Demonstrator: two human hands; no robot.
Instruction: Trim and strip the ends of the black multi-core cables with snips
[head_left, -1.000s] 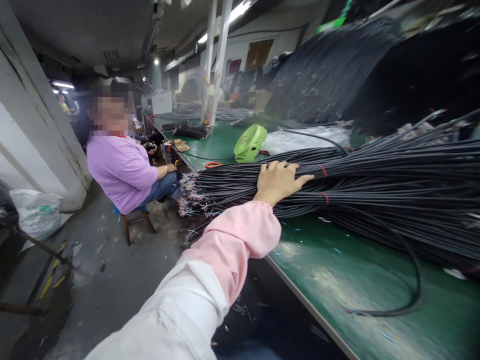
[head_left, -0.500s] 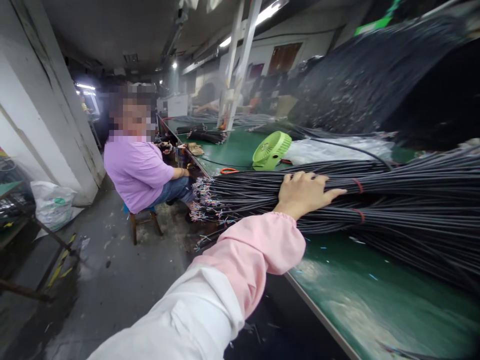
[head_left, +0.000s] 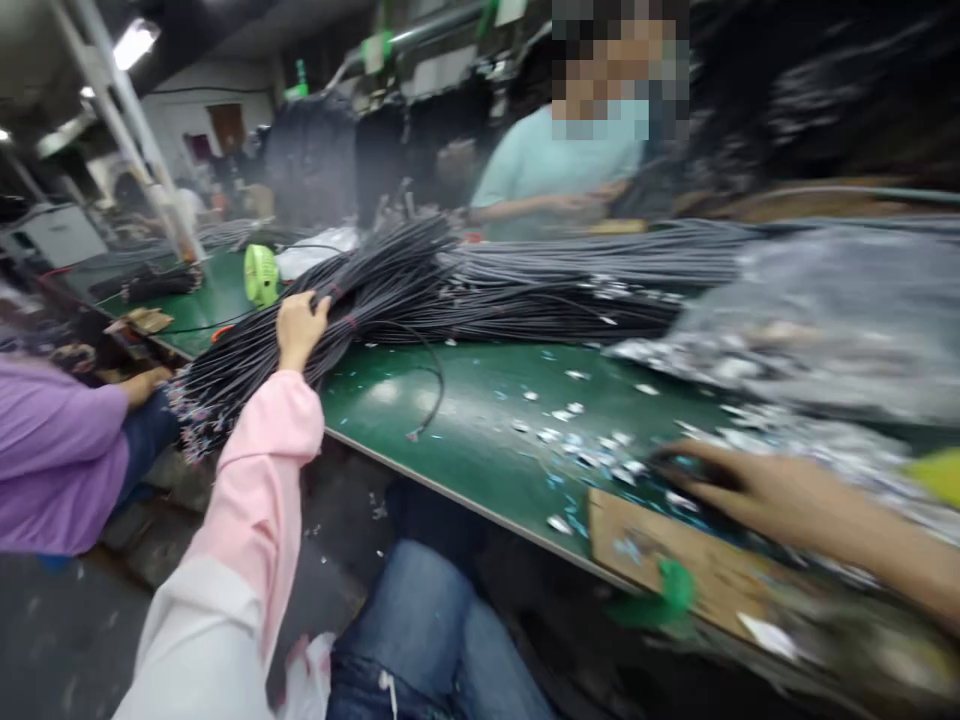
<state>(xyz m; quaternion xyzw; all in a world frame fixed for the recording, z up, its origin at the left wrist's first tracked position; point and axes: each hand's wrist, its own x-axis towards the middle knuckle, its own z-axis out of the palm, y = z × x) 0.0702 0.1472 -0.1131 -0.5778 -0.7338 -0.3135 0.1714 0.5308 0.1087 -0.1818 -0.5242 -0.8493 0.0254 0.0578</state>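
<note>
My left hand (head_left: 298,328), in a pink sleeve cover, lies on a thick bundle of black cables (head_left: 390,265). Its thumb and fingers are curled over the upper cables, and the fingertips are partly hidden. Red ties circle the bundle just right of the hand. The stripped, coloured wire ends (head_left: 196,420) hang over the table's near edge at the left. One loose cable (head_left: 441,385) curves out onto the green table (head_left: 465,430). My right hand is out of view.
A co-worker's blurred bare hand (head_left: 720,480) reaches in from the right near scraps and a wooden board (head_left: 660,560). A person in purple (head_left: 60,450) sits left; another in light blue (head_left: 555,160) is across the table. Grey cables (head_left: 600,255), plastic sheeting (head_left: 840,320) and a green fan (head_left: 260,275) are there too.
The view has swung right, bringing the table's right part and the co-worker's hand in. My left hand, earlier with fingers spread on the cables, now curls over them; the bundle lies more slanted.
</note>
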